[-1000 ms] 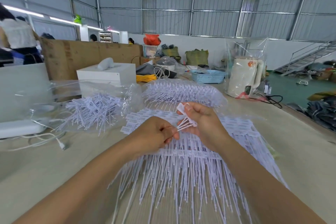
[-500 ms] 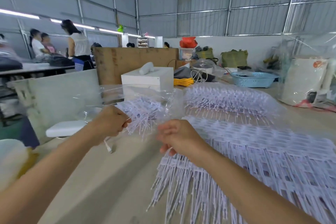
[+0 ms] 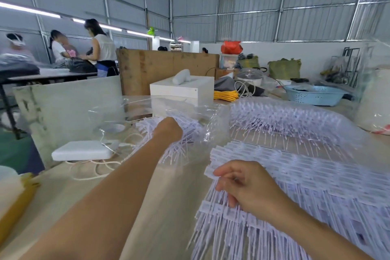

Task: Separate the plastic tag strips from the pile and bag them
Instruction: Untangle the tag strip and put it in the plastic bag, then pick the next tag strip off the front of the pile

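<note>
A big pile of white plastic tag strips (image 3: 306, 177) covers the right part of the table. My right hand (image 3: 244, 186) rests on its left edge, fingers loosely curled, fingertips touching the flat tag heads. A clear plastic bag (image 3: 190, 112) lies further back with separated tag strips (image 3: 179, 150) fanning out of its mouth. My left hand (image 3: 168, 129) reaches into that mouth among the strips; its fingers are hidden behind the back of the hand. A second clear bag full of tag strips (image 3: 285, 120) lies behind the pile.
A white flat device (image 3: 84, 150) with cords lies left of the bag. Behind stand a white box (image 3: 183, 91), yellow cable (image 3: 225, 95) and a blue basket (image 3: 314, 95). A yellow-and-white object (image 3: 14, 194) sits at the near left edge. People work at a far-left table.
My left hand carried a tag strip from the pile leftward and now sits in the bag's mouth. My right hand let go and dropped onto the pile. The view turned left.
</note>
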The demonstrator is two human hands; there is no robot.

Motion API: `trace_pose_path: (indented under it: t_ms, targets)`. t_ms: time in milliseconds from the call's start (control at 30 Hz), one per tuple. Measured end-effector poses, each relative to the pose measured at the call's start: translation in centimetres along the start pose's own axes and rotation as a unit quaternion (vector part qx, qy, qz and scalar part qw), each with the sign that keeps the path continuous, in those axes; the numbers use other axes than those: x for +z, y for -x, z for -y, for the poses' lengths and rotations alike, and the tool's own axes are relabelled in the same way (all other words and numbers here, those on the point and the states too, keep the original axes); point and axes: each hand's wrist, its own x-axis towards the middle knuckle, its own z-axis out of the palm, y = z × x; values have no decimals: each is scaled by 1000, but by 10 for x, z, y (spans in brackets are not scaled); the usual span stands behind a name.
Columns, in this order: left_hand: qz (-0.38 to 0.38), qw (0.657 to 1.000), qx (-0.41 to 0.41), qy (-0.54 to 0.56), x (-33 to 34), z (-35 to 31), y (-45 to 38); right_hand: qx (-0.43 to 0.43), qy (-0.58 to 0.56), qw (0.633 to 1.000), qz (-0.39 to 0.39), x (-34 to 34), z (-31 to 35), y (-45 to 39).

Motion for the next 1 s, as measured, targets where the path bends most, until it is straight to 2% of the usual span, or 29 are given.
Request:
trace_pose_path:
  t_ms: [233,367,500,767,867,933,1000]
  targets:
    - [12,994,19,-105,7,-2,6,-9,-32,999,-16,2,4,2]
    - [13,976,38,-213,-8,-7,25,4,-82,996,-35,-4,11,8]
    - [10,957,86,-275,-27,-33,71,15,-86,995,-54,-11,15,19]
    - [57,946,265,-178,-18,-99,177,29,-69,990,-122,-60,5,78]
    - [128,911,372,-125,7,-121,212,57,-28,979,-192,-98,-13,110]
    - [173,881,429,-102,29,-135,230,81,3,960,-268,-128,-30,129]
    - [172,864,464,-97,51,-149,241,119,138,932,-312,-156,-48,145]
